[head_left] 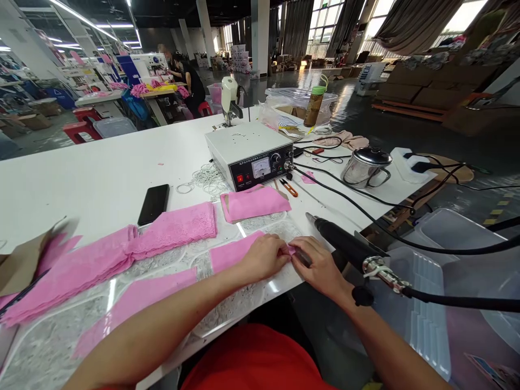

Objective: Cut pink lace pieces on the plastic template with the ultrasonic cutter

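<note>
My left hand (266, 254) is closed in a pinch on the right end of a pink fabric piece (233, 253) that lies on the table's patterned mat. Close beside it, my right hand (319, 265) pinches the same end of the cloth. Something dark shows under the right hand's fingers; its kind is hidden. Just behind that hand, a black handheld tool with a metal tip (341, 238) sits at the table edge, a thick cable running from it. Another cut pink piece (142, 300) lies flat beneath my left forearm.
Stacked pink fabric pieces (174, 230) lie left, near a black phone (153, 205). Beyond the hands stand a control box with a dial (252, 157), a folded pink bundle (258, 203), orange-handled thread snips (289, 187) and a lidded metal mug (365, 167). Cables cross the right side above plastic bins (418, 303).
</note>
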The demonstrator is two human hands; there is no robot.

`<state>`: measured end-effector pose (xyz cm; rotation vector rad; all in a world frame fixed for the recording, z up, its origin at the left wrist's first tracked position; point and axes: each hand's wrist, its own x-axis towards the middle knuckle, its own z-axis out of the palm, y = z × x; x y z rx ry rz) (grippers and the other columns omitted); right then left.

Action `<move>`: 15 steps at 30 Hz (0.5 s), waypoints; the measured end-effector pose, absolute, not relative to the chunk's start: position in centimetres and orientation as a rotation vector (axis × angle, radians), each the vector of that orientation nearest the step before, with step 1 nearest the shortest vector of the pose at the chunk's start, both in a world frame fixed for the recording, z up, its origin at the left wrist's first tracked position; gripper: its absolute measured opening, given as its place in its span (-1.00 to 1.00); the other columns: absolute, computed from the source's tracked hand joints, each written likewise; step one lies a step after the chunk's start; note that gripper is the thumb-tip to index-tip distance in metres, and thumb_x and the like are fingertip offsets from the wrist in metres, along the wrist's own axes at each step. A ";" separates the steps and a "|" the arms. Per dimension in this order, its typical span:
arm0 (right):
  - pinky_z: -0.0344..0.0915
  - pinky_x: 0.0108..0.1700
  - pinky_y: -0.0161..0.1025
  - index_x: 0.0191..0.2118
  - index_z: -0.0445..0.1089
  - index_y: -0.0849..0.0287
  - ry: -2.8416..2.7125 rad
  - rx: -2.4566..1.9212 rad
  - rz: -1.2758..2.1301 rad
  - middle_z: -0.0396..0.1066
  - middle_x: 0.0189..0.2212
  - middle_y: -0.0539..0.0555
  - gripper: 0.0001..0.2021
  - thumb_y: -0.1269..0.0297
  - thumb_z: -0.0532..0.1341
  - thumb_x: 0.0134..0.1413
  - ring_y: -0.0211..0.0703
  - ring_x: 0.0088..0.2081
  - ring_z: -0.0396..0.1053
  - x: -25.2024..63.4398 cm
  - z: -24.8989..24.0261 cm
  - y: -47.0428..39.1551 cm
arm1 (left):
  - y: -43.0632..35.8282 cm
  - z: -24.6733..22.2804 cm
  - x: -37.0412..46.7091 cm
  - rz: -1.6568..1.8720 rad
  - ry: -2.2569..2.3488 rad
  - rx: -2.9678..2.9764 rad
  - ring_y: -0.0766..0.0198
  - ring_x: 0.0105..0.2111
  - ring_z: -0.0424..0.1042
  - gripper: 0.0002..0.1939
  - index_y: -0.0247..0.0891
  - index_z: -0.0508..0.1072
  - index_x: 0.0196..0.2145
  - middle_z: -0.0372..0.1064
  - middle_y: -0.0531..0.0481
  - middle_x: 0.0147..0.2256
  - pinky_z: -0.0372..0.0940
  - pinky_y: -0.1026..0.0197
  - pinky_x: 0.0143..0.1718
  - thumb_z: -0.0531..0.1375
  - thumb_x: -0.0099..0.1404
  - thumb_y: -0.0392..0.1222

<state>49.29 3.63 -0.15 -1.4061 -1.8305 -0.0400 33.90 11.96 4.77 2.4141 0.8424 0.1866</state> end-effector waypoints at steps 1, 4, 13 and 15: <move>0.43 -0.12 -0.09 -0.14 0.34 0.12 -1.823 -1.407 -0.043 0.47 -0.25 0.09 -0.80 0.46 0.16 0.11 -0.08 -0.18 0.43 49.2 -0.1 3.6 | 12.0 4.8 33.9 0.189 0.842 2.413 0.22 -0.36 0.40 -0.91 -0.28 0.53 -0.43 0.44 -0.02 -0.42 0.25 0.26 -0.30 0.21 0.18 -0.33; 0.43 -0.12 -0.10 -0.15 0.36 0.11 -1.803 -1.400 -0.042 0.48 -0.26 0.09 -0.81 0.45 0.15 0.12 -0.08 -0.20 0.44 49.1 0.0 3.7 | 12.1 4.7 34.0 0.196 0.839 2.405 0.26 -0.39 0.38 -0.86 -0.28 0.51 -0.48 0.41 0.00 -0.44 0.23 0.28 -0.33 0.18 0.20 -0.35; 0.45 -0.14 -0.09 -0.16 0.37 0.11 -1.785 -1.378 0.002 0.49 -0.28 0.10 -0.79 0.48 0.16 0.09 -0.07 -0.21 0.45 49.1 0.0 3.8 | 12.2 4.7 34.1 0.221 0.846 2.373 0.24 -0.42 0.36 -0.87 -0.29 0.49 -0.49 0.40 -0.01 -0.45 0.20 0.25 -0.37 0.20 0.20 -0.29; 0.45 -0.14 -0.08 -0.16 0.37 0.11 -1.781 -1.390 0.006 0.49 -0.28 0.11 -0.80 0.48 0.15 0.10 -0.07 -0.21 0.45 49.0 0.1 3.8 | 12.2 4.8 34.1 0.228 0.837 2.358 0.25 -0.42 0.36 -0.84 -0.29 0.49 -0.51 0.39 -0.01 -0.45 0.21 0.26 -0.37 0.17 0.21 -0.33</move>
